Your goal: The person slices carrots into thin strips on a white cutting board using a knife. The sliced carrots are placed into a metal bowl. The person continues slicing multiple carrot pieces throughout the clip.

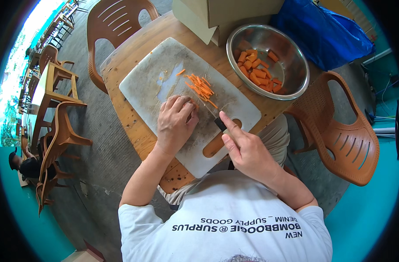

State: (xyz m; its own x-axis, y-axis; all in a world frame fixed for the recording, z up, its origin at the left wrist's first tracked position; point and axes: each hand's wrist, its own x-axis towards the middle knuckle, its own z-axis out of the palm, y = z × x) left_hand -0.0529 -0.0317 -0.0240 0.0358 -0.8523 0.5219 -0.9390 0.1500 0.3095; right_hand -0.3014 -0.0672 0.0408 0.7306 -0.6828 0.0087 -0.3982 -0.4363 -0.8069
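My left hand [178, 121] presses a mostly hidden piece of carrot against the worn white plastic cutting board [147, 72], its fingers curled. In my right hand [247, 144] is a kitchen knife [221, 124] with a black and pale handle; the index finger lies along its top. The thin blade points away from me, just right of the left fingers. Beyond the fingers, a small pile of carrot sticks [199, 86] lies on the board. A stainless steel bowl [297, 78] at the board's upper right holds several short carrot chunks [258, 72].
The board lies on a wooden table [121, 98], its handle slot towards me. Cardboard boxes [245, 13] and a blue plastic bag [327, 32] stand behind the bowl. Brown plastic chairs [346, 144] flank the table. A person [32, 167] sits far off at the left.
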